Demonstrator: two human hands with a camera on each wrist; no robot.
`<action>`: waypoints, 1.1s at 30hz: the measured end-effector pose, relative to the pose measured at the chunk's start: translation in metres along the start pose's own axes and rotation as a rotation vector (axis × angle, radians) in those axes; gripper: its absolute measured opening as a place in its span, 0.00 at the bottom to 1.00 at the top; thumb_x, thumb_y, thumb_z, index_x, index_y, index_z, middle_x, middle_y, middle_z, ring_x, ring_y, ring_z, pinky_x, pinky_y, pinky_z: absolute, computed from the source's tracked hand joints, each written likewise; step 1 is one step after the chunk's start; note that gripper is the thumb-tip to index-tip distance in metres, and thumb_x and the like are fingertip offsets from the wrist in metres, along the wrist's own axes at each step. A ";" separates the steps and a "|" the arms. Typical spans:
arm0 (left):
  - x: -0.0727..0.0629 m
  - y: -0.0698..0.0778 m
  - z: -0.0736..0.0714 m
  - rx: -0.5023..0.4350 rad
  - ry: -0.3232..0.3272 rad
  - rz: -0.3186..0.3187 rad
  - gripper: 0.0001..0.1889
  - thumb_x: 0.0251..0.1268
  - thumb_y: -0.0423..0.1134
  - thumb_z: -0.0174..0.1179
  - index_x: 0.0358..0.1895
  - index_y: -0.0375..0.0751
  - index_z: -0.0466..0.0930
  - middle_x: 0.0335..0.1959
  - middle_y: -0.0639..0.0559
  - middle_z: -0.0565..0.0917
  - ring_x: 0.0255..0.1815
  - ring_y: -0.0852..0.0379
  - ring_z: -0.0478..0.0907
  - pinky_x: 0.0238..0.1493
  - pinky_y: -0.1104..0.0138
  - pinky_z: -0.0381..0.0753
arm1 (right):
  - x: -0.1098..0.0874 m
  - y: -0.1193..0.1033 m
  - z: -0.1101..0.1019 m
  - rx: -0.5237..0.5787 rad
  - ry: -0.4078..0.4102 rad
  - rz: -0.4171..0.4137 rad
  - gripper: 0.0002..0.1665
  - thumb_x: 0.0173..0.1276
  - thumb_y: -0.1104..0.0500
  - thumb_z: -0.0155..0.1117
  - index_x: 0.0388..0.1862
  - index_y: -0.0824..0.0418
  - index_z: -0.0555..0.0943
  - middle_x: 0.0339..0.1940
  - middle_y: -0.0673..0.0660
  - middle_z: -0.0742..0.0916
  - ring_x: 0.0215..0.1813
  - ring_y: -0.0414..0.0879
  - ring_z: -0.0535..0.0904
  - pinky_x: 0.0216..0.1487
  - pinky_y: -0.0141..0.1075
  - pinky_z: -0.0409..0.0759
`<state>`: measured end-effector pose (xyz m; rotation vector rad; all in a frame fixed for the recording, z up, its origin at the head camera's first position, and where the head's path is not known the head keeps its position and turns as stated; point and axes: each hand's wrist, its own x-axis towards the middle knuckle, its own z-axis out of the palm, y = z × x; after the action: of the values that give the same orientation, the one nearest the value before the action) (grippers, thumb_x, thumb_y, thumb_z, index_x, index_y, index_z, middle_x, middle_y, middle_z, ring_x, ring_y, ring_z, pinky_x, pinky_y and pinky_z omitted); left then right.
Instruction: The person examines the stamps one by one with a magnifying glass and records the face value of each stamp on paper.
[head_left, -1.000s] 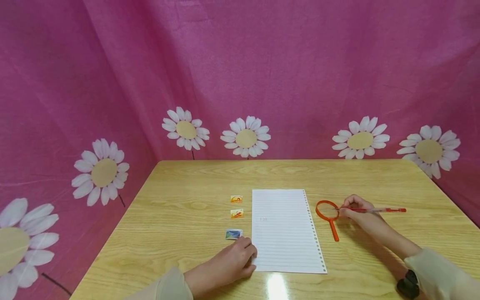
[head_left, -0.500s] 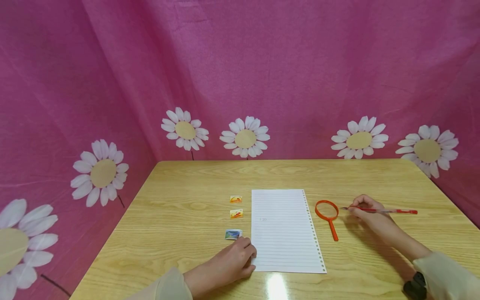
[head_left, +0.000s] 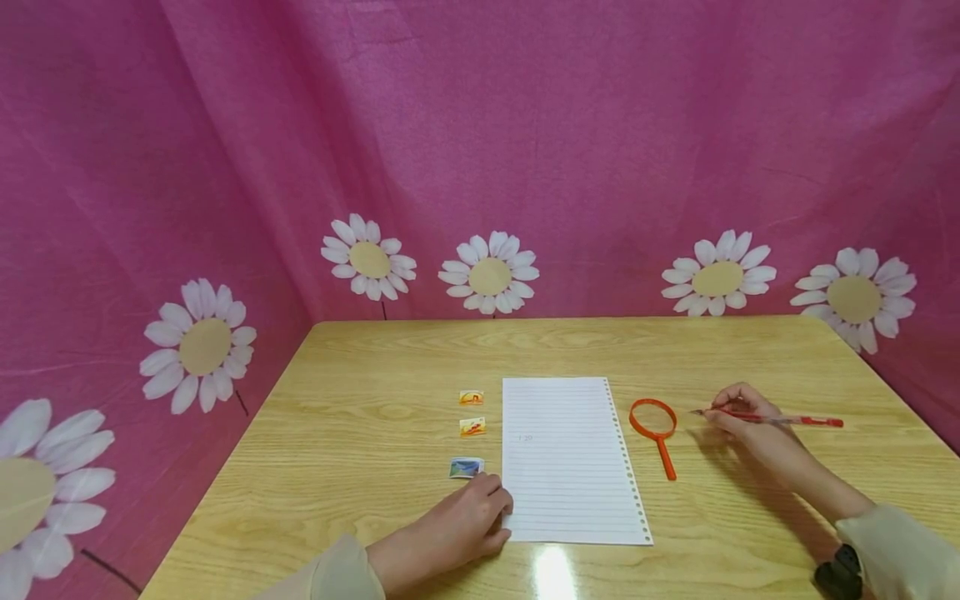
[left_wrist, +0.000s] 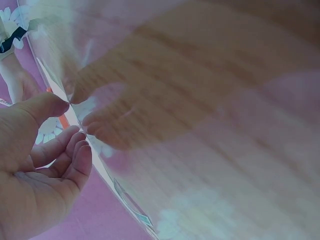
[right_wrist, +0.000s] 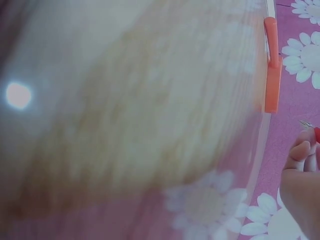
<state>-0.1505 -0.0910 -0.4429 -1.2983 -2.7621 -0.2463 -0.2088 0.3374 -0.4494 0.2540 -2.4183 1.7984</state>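
Observation:
My right hand (head_left: 750, 421) pinches a red pen (head_left: 813, 422), its bare tip pointing left, in the air over the table to the right of an orange magnifying glass (head_left: 665, 461). In the right wrist view the pen tip (right_wrist: 306, 123) shows past my fingers. My left hand (head_left: 480, 508) rests on the table at the left edge of a lined sheet of paper (head_left: 573, 492), fingers loosely bent, fingertips down on the surface (left_wrist: 50, 165). Faint small writing, which looks like "1 20", stands on the sheet. Just beyond my left fingers lies a bluish stamp (head_left: 467, 467).
Two yellow-orange stamps (head_left: 472, 427) lie in a column beyond the bluish one, left of the sheet. The wooden table (head_left: 360, 400) ends at the back against a pink cloth (head_left: 585, 150) with daisies. A dark band (head_left: 838, 573) is on my right wrist.
My right hand has moved right with the pen, away from the magnifying glass, so the pen tip no longer overlaps its lens. My left hand has stayed in place.

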 end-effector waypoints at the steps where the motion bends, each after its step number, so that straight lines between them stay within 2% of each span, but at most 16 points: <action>1: 0.000 0.000 0.000 -0.004 -0.003 -0.003 0.08 0.61 0.42 0.66 0.36 0.42 0.80 0.32 0.57 0.73 0.34 0.67 0.63 0.37 0.82 0.68 | 0.000 -0.001 -0.001 -0.012 -0.005 -0.001 0.05 0.71 0.65 0.59 0.43 0.57 0.74 0.32 0.37 0.83 0.32 0.33 0.80 0.31 0.28 0.78; 8: 0.001 0.001 -0.002 -0.008 -0.014 -0.014 0.08 0.61 0.42 0.66 0.37 0.42 0.80 0.33 0.57 0.74 0.34 0.67 0.63 0.38 0.81 0.69 | -0.001 -0.005 -0.004 -0.209 0.001 0.001 0.13 0.73 0.58 0.59 0.53 0.62 0.76 0.35 0.34 0.82 0.36 0.31 0.79 0.36 0.27 0.78; 13: 0.001 0.000 -0.002 -0.004 0.014 0.004 0.08 0.60 0.41 0.67 0.36 0.41 0.79 0.32 0.57 0.73 0.33 0.66 0.63 0.36 0.81 0.68 | -0.002 -0.005 -0.006 -0.274 0.010 0.018 0.18 0.73 0.53 0.59 0.54 0.64 0.78 0.39 0.27 0.80 0.39 0.26 0.76 0.37 0.27 0.75; 19: 0.001 0.000 -0.001 0.007 0.012 0.000 0.08 0.60 0.41 0.66 0.36 0.42 0.79 0.31 0.57 0.73 0.33 0.66 0.63 0.36 0.82 0.67 | -0.001 -0.002 -0.006 -0.281 0.034 -0.033 0.16 0.73 0.55 0.59 0.48 0.67 0.79 0.39 0.27 0.80 0.40 0.24 0.71 0.37 0.24 0.70; 21: 0.001 0.000 -0.002 0.005 0.006 -0.005 0.08 0.61 0.41 0.66 0.36 0.42 0.79 0.32 0.57 0.73 0.34 0.66 0.63 0.37 0.82 0.68 | -0.001 -0.002 -0.007 -0.283 0.050 -0.033 0.13 0.72 0.56 0.60 0.44 0.66 0.80 0.36 0.27 0.80 0.38 0.26 0.70 0.35 0.25 0.68; 25: 0.001 0.001 -0.003 -0.002 -0.007 -0.011 0.08 0.61 0.41 0.66 0.37 0.42 0.80 0.32 0.57 0.74 0.34 0.66 0.64 0.37 0.81 0.68 | -0.002 -0.002 -0.010 -0.185 0.054 0.033 0.07 0.71 0.56 0.62 0.43 0.57 0.82 0.33 0.29 0.81 0.33 0.29 0.70 0.30 0.28 0.70; 27: 0.001 0.001 -0.003 -0.007 -0.015 -0.014 0.08 0.62 0.42 0.65 0.37 0.42 0.80 0.33 0.57 0.74 0.34 0.66 0.64 0.37 0.82 0.68 | -0.003 -0.002 -0.012 -0.111 0.054 0.058 0.07 0.71 0.57 0.62 0.46 0.54 0.82 0.32 0.30 0.82 0.31 0.29 0.73 0.29 0.28 0.74; 29: 0.000 0.001 -0.004 -0.008 -0.021 -0.015 0.08 0.62 0.42 0.65 0.37 0.42 0.80 0.33 0.57 0.74 0.34 0.66 0.64 0.37 0.82 0.68 | -0.005 -0.002 -0.013 -0.097 0.047 0.037 0.10 0.71 0.59 0.61 0.50 0.54 0.81 0.35 0.31 0.84 0.34 0.28 0.76 0.31 0.27 0.76; 33: 0.000 0.002 -0.004 -0.002 -0.027 -0.016 0.08 0.62 0.42 0.65 0.38 0.42 0.80 0.33 0.57 0.74 0.34 0.67 0.64 0.37 0.81 0.68 | -0.009 -0.001 -0.017 -0.111 0.031 -0.091 0.18 0.70 0.65 0.61 0.58 0.60 0.78 0.38 0.33 0.87 0.38 0.27 0.82 0.36 0.23 0.78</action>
<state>-0.1491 -0.0906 -0.4390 -1.2898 -2.7961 -0.2348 -0.2003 0.3541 -0.4453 0.3173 -2.4333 1.6126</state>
